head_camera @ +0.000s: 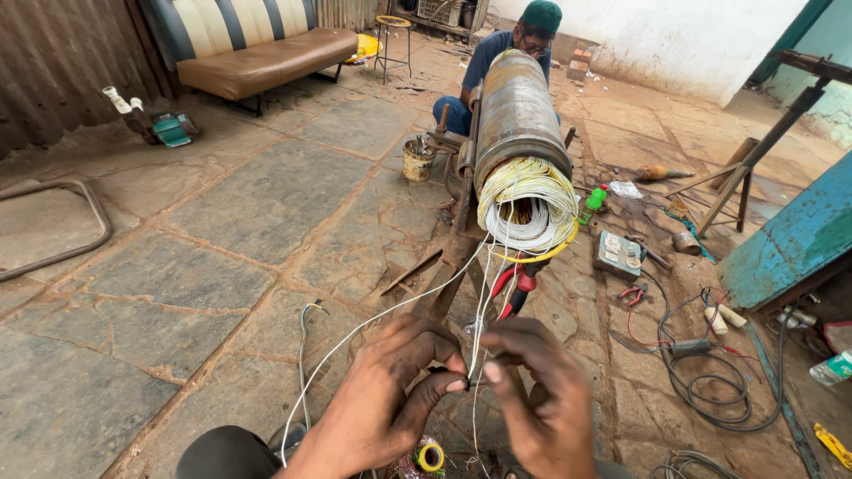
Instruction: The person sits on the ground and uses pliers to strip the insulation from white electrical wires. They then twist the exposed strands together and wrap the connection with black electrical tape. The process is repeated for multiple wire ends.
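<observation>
Both hands work close under the camera: the left hand [390, 390] and the right hand [541, 399] meet fingertip to fingertip, each pinching the thin white winding wires [479, 302] between thumb and forefinger at about the same spot, so both are closed on the strands. From that pinch the wires rise in a loose bundle to the open end of a long cylindrical motor stator [517, 115], lying on its side on a rusty metal stand [457, 239]; its mouth is packed with coils of white and yellowish wire [528, 204]. One strand sags away to the left and trails down past the left wrist. Red-handled pliers [515, 288] hang just below the coil end, behind the strands. A roll of yellow tape [431, 457] lies on the ground between the forearms. Behind the stator another person [506, 53] in a blue shirt and green cap sits bent over it, with a small tin can [418, 160] near the stand. To the right, black cable [710, 381] loops over the stone floor [177, 266], and a brown cushioned bench [266, 62] stands well apart at the back left
</observation>
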`<action>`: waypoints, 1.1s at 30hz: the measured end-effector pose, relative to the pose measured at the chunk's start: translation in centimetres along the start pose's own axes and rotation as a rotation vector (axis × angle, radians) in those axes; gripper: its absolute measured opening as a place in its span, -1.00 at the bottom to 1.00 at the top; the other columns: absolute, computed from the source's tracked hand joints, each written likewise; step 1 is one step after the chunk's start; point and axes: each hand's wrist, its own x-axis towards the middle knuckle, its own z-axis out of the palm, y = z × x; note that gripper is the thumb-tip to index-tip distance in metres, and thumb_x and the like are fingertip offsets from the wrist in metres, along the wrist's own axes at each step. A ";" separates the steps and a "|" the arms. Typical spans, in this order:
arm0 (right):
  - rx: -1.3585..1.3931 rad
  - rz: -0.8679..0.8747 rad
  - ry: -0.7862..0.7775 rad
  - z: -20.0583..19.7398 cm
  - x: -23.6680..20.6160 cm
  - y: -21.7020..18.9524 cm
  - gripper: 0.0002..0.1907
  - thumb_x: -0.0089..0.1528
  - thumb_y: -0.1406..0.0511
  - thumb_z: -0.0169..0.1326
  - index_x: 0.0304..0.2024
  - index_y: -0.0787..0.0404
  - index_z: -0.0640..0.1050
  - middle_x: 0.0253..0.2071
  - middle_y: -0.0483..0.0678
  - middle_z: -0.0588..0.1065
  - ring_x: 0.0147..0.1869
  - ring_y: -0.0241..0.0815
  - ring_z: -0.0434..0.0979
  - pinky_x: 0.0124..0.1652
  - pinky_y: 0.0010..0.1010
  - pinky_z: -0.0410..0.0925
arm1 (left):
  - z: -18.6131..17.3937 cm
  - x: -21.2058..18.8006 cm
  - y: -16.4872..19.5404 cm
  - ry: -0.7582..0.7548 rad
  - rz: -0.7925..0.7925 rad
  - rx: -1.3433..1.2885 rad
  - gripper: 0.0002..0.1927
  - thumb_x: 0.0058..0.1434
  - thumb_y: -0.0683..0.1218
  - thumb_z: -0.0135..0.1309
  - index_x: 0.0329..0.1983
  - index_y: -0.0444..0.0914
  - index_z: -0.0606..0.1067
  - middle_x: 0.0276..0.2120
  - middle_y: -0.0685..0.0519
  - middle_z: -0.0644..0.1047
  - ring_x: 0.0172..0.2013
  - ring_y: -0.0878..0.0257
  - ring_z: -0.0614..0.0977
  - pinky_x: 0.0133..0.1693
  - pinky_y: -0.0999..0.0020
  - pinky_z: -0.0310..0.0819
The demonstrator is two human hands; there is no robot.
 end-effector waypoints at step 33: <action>0.506 0.402 -0.155 -0.2 0.8 2.7 -0.84 0.21 0.49 0.17 -0.15 0.43 0.59 -0.17 0.01 0.62 -0.11 -0.20 0.66 -0.11 -0.37 0.53 | -0.2 -1.6 -0.8 0.053 -0.051 0.179 -0.88 0.17 -0.21 0.23 -0.21 -0.26 0.62 -0.32 0.01 0.62 -0.20 0.07 0.62 -0.15 0.19 0.52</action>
